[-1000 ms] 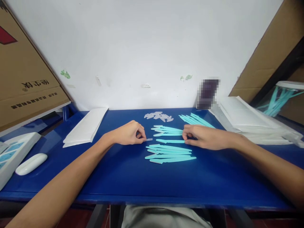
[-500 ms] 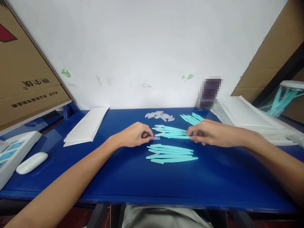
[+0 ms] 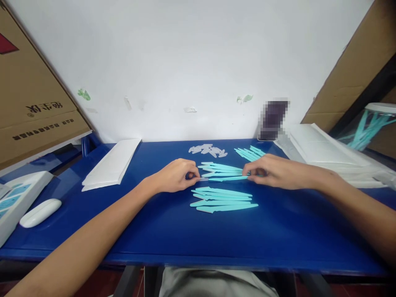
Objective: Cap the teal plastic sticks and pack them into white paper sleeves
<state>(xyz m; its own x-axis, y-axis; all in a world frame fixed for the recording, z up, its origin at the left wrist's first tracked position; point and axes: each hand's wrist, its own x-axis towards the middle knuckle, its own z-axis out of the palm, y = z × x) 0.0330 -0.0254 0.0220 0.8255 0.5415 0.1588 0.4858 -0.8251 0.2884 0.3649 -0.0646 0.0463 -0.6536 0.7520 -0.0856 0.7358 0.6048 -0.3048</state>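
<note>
The hands (image 3: 178,176) pinch a translucent cap (image 3: 203,179) (left) and a turquoise stick (image 3: 227,179) (right).

On the blue table (image 3: 198,237) lie turquoise razors (image 3: 223,203), small translucent caps (image 3: 206,149), white sheets (image 3: 111,164) and a white oval object (image 3: 41,213).

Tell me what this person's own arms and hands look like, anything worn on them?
The left hand and right hand are ungloved, with no rings visible. Both wrists show no watch or bracelet. The left forearm and right forearm are slender, with no sleeves in view.
</note>
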